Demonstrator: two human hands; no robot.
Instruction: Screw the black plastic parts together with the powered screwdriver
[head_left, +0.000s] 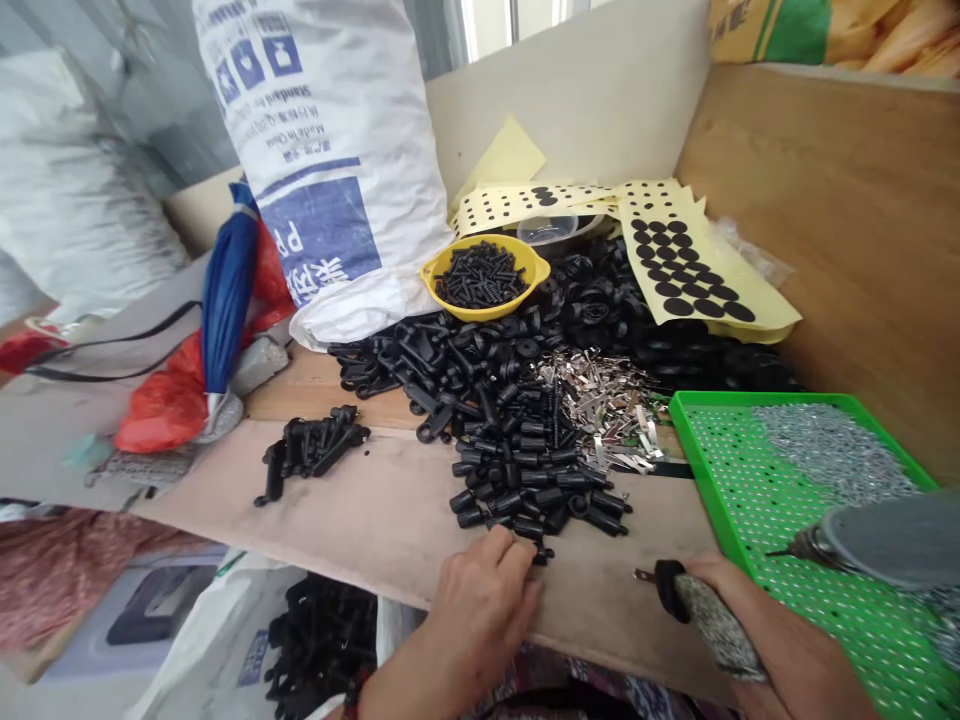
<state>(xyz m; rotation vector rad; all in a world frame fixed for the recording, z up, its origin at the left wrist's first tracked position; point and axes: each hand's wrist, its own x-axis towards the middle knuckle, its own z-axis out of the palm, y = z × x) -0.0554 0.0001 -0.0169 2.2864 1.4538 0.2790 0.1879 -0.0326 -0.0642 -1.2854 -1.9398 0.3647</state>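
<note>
My left hand [484, 600] lies near the board's front edge, knuckles up, fingers curled onto small black plastic parts at the near end of a big pile of black parts [517, 430]. Whether it holds one is hidden. My right hand [739, 610] is closed around a screwdriver [697, 610] with a speckled grey grip, a black collar and a short metal tip that points left. A heap of small shiny metal clips [607, 400] lies right of the black pile.
A green perforated tray [750, 500] with tiny metal pieces and a grey power tool [885, 540] sits at right. Behind: a yellow bowl [484, 275] of black screws, yellow sheets [690, 265] of black round pads, a white sack [330, 150]. A small separate heap of black parts [311, 450] lies left.
</note>
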